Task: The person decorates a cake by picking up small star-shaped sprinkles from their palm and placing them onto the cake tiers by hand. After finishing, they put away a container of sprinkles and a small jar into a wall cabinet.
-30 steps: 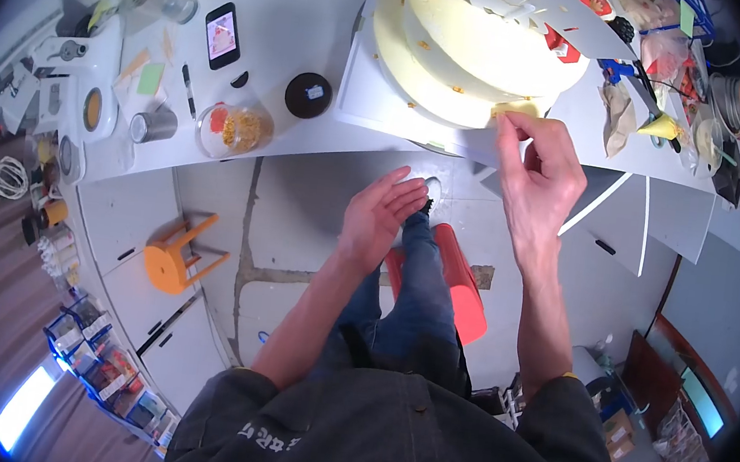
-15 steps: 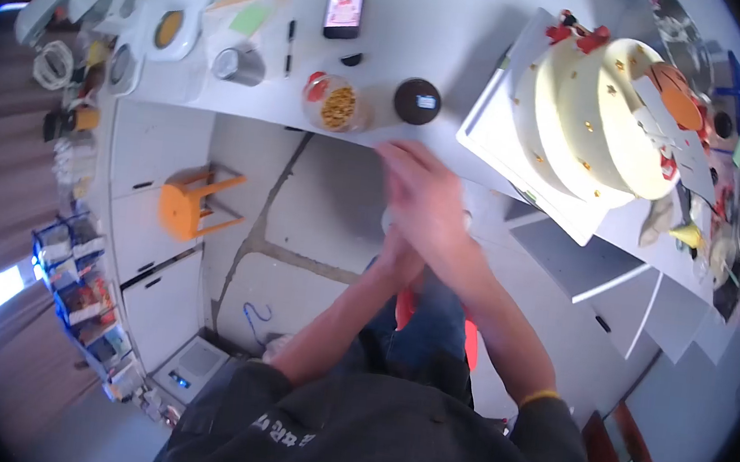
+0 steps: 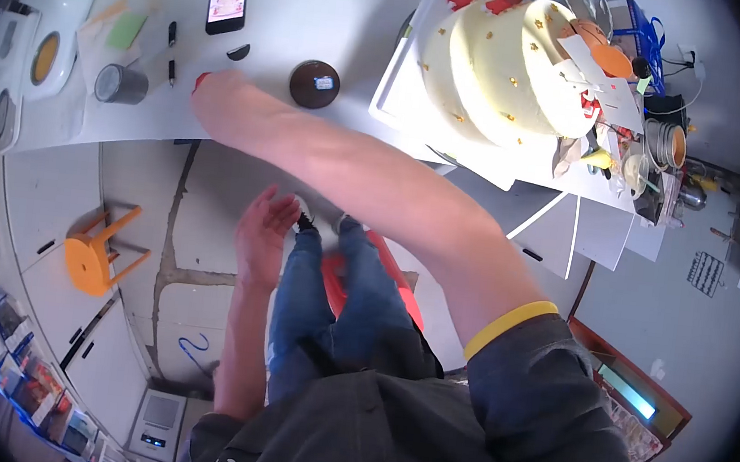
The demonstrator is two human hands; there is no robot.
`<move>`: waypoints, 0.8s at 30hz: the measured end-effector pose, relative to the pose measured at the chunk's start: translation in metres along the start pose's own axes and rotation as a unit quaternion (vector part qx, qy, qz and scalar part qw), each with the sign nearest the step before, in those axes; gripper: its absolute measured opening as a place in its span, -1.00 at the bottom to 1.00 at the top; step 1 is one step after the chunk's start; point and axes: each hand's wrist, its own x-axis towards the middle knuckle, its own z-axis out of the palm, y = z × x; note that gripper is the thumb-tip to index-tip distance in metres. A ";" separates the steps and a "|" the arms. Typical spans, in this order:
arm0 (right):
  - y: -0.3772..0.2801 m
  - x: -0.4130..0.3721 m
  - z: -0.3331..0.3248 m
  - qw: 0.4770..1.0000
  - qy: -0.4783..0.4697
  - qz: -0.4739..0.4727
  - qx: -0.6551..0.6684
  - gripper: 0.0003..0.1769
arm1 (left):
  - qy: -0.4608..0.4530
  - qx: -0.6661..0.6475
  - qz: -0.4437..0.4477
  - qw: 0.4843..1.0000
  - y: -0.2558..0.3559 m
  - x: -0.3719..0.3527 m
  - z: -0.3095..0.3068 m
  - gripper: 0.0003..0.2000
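My right hand (image 3: 218,105) reaches over the front edge of the white table, its fingers hidden from view. A bit of red (image 3: 202,81) shows beside it; whatever else lies under the hand is covered. My left hand (image 3: 265,229) hangs below the table edge above my legs, fingers apart and holding nothing. To the right of my right hand lies a round dark brown disc (image 3: 315,84) with a small pale label. Farther right stands a pale yellow tiered cake (image 3: 495,68) dotted with gold stars, with red decorations (image 3: 502,2) on top, on a white board (image 3: 391,89).
A phone (image 3: 228,1) with a lit screen lies behind my right hand, near a black half-round piece (image 3: 238,51). A grey cylindrical cup (image 3: 121,84) stands left. Tools and papers crowd the right end. Below, an orange stool (image 3: 89,263) stands on the floor.
My hands were together in front of me and have parted. The right moved left over where a clear cup of gold pieces stood; the left dropped down and left. The view shifted right.
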 end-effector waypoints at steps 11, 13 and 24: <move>0.012 -0.008 -0.002 0.998 0.040 -0.044 0.023 -0.79 | 0.005 0.007 -0.012 1.000 0.010 -0.004 -0.003 -0.58; 0.013 -0.019 -0.005 0.990 0.107 -0.046 0.082 -0.83 | -0.001 0.012 -0.010 1.000 0.012 -0.004 -0.003 -0.58; -0.012 -0.188 0.089 0.908 0.284 0.023 0.308 -0.82 | -0.126 -0.005 -0.042 0.991 0.022 0.003 0.050 -0.50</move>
